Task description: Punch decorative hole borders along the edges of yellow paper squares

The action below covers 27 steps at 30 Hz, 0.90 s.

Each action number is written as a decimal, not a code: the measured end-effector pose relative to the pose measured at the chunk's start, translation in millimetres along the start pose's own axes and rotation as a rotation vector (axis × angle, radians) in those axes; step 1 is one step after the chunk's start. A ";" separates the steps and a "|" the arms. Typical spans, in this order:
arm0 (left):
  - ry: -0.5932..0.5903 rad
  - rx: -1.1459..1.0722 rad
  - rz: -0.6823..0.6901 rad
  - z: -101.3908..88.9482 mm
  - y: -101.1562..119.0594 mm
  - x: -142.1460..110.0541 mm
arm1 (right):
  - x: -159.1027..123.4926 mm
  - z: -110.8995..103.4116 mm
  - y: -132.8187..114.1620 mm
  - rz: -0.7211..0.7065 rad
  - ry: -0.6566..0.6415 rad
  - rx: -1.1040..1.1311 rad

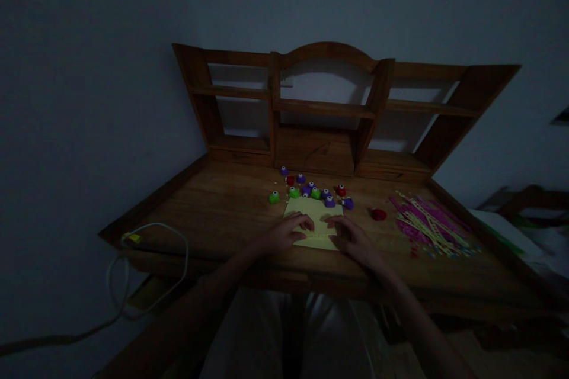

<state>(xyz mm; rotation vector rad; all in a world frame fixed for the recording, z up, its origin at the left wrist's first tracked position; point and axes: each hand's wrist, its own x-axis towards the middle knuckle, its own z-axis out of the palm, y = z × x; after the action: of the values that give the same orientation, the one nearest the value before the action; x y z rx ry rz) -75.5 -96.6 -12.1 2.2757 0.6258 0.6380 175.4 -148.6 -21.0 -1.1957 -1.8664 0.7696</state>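
Yellow dotted strip (317, 235): lying crosswise near the front edge of a yellow sheet, between the two hands; its ends run in by the thumbs, where the detail is too dark to make out.
Left hand (287, 233): over the left part of the sheet, fingers bent, the grip narrow between thumb and forefinger; whether it pinches the strip, I cannot tell.
Right hand (358, 243): over the sheet's right edge, fingers curled inward, thumb a little apart from them; whether this grip holds the strip, I cannot tell either.
Yellow sheet (311, 208): flat on the wooden tabletop (240, 189), close to its front edge.
Eye-topped figures: clustered along and beyond the sheet's far edge, several purple (329, 202), some green (274, 196), with a red one (341, 190) behind toward the right; small pale bits lie among them.
Dark red piece (379, 214): alone, between the sheet and the pile on the right.
Pile of pale yellow strips (427, 222): spread over magenta material (444, 213), with small red bits (414, 250) and bluish bits near its front.
White cable (187, 249): looped over the tabletop's left front corner, beside a yellow tag (134, 237).
Wooden shelf unit (324, 108): standing along the back of the tabletop, against the wall.
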 end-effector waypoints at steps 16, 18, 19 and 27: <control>-0.014 0.305 0.106 -0.2 22.2 -30.2 | -5.4 -0.1 4.4 0.086 0.055 0.045; -0.007 0.298 0.106 0.7 18.4 -27.8 | -5.6 0.3 3.1 0.084 0.050 0.059; 0.000 0.292 0.103 1.3 16.3 -26.8 | -5.6 0.7 2.3 0.081 0.049 0.061; -0.012 0.335 0.094 6.9 10.7 -24.4 | -4.0 4.1 6.6 0.048 0.087 -0.029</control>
<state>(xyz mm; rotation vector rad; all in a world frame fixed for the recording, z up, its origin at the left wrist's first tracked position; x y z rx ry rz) -87.3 -121.3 -15.4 2.6308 0.6629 0.5997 175.9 -150.2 -29.6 -1.2759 -1.7889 0.7074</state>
